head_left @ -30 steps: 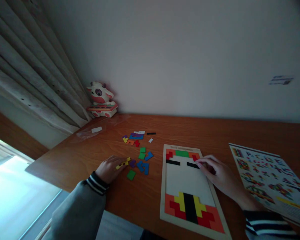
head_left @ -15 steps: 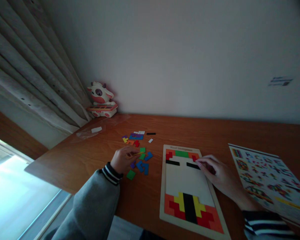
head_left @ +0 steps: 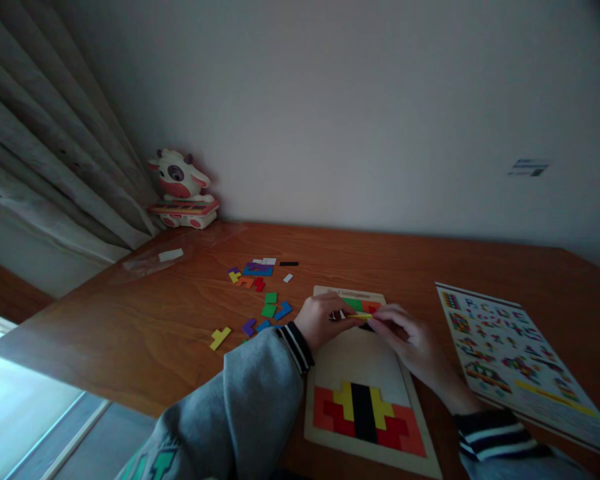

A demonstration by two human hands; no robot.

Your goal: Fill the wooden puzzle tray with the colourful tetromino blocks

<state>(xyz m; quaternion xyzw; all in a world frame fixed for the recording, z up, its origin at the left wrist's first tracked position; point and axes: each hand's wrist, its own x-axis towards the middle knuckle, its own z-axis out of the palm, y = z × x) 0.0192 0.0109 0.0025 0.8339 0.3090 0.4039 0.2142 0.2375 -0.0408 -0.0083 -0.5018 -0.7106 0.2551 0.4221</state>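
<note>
A wooden puzzle board [head_left: 414,432] lies on the desk in front of me, with coloured pieces filling its near end and a few at its far end. Over the far end my left hand [head_left: 323,321] pinches a thin yellow piece [head_left: 361,316] above the board. My right hand [head_left: 405,337] meets it from the right, fingertips closed on the same yellow piece. Both hands hide the board's black pieces beneath them.
Loose coloured pieces [head_left: 260,293] lie scattered left of the board, one yellow piece [head_left: 220,337] nearest the desk edge. A printed pattern sheet [head_left: 510,353] lies to the right. A toy cow [head_left: 180,190] stands in the back left corner by the curtain [head_left: 45,147].
My left hand has left the loose pieces and moved right to the board's far end, carrying a yellow piece. My right hand shifted slightly left to meet it. The view has shifted.
</note>
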